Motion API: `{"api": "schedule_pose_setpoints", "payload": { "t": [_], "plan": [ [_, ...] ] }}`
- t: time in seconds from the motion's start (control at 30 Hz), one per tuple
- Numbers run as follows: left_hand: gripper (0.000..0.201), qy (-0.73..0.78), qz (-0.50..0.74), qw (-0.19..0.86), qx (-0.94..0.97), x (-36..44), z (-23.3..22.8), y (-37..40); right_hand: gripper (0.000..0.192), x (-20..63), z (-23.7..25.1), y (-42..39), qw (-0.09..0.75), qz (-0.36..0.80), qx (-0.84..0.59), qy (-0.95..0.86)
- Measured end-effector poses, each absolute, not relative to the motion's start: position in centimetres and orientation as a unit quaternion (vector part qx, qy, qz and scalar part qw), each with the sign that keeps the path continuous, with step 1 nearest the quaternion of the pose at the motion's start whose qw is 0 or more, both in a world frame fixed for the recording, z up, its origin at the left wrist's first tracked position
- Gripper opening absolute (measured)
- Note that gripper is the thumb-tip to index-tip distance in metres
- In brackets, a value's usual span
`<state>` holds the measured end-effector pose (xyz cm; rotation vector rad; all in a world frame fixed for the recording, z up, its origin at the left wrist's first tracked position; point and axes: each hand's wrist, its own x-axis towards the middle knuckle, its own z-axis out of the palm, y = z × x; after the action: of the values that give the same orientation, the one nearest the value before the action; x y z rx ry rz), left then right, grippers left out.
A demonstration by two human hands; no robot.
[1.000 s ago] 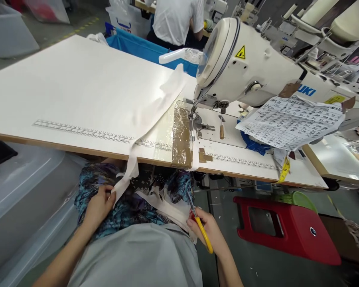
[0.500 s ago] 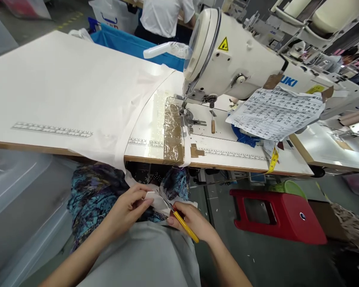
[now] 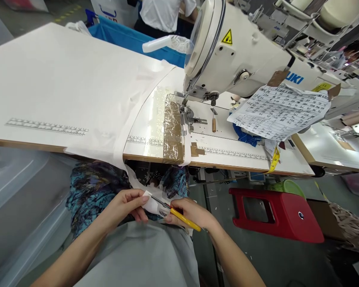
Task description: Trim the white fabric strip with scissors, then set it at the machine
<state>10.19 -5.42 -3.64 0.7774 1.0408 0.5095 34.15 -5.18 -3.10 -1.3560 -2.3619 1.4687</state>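
left hand [image 3: 124, 205] pinches white fabric strip [image 3: 152, 202], right hand [image 3: 189, 212] fingers clamped on yellow snips [image 3: 179, 216]

White sewing machine [image 3: 236, 56] on the surface [image 3: 48, 79], with a printed sheet [image 3: 279, 113] draped over its arm. Yellow tape measure [image 3: 274, 160] hanging at the front edge. Red stool [image 3: 275, 215] on the floor. Blue bin [image 3: 137, 40] behind the surface, beside a person in white [image 3: 164, 14].

White fabric strip [image 3: 128, 131] draped over table's front edge into lap; yellow-handled snips [image 3: 179, 217] at its end, blades on cloth.
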Motion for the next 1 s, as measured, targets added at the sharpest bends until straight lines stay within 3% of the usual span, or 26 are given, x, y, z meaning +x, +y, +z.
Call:
{"api": "schedule_pose_setpoints", "payload": {
  "t": [0.2, 0.5, 0.7, 0.87, 1.0],
  "plan": [
    [0.049, 0.49, 0.231, 0.758, 0.363, 10.3, -3.5, -5.1, 0.048, 33.7, -3.0, -5.7, 0.025, 0.374, -0.483, -0.791],
    [0.047, 0.477, 0.242, 0.766, 0.356, 10.2, -3.6, -5.3, 0.055, 33.5, -3.3, -6.4, 0.018, 0.35, -0.521, -0.778],
    [0.047, 0.474, 0.231, 0.772, 0.355, 10.3, -3.7, -5.4, 0.048, 32.9, -3.1, -6.1, 0.009, 0.288, -0.514, -0.808],
    [0.049, 0.482, 0.221, 0.761, 0.375, 10.2, -3.6, -5.3, 0.05, 32.9, -3.5, -5.8, 0.027, 0.316, -0.52, -0.793],
    [0.053, 0.483, 0.203, 0.745, 0.413, 11.6, -3.9, -6.0, 0.04, 32.6, -4.1, -6.0, 0.126, 0.402, -0.52, -0.743]
  ]
}}
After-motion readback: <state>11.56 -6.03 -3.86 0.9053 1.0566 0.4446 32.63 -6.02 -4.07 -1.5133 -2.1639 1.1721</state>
